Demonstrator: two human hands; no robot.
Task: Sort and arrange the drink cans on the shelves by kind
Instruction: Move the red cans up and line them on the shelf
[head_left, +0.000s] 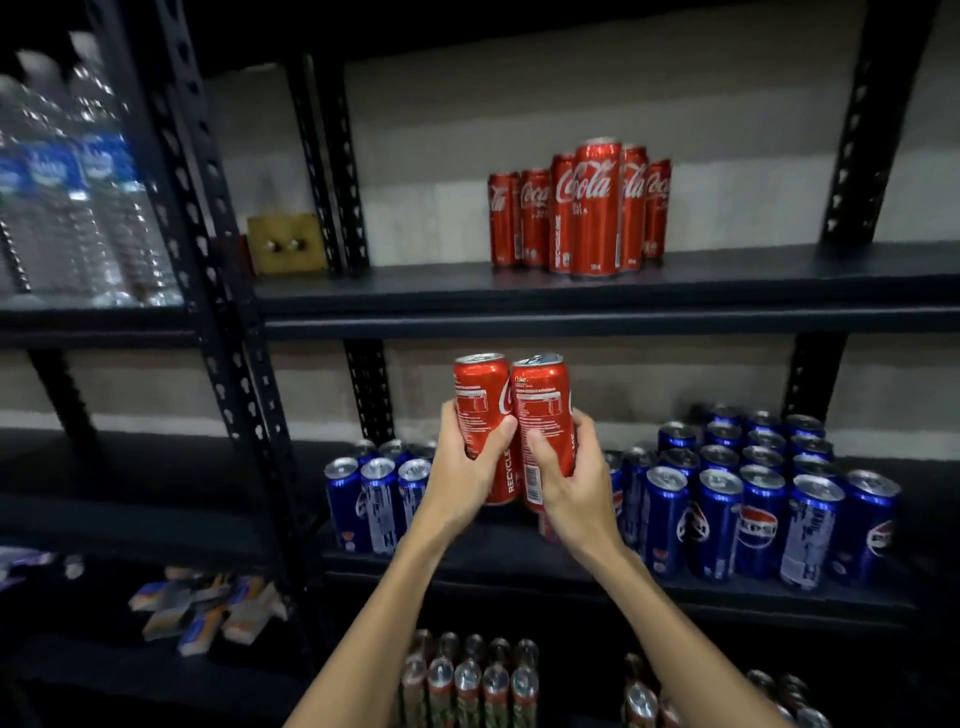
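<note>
Head view shows my left hand (470, 467) and right hand (563, 480) each gripping one red cola can (480, 410) before the blue cans (737, 514); next, lifting both to the cola group (582, 208) on the upper shelf (727, 291)

Six red Coca-Cola cans (582, 208) stand clustered on the upper shelf (415, 291), and two more red cans are held up, one in the left hand (467, 467) and one in the right hand (566, 478). On the middle shelf (467, 551) blue Pepsi cans (753, 499) number perhaps twenty-five in two groups, though the back rows are too dark to count surely. Three clear water bottles (67, 171) show at the upper left.
</note>
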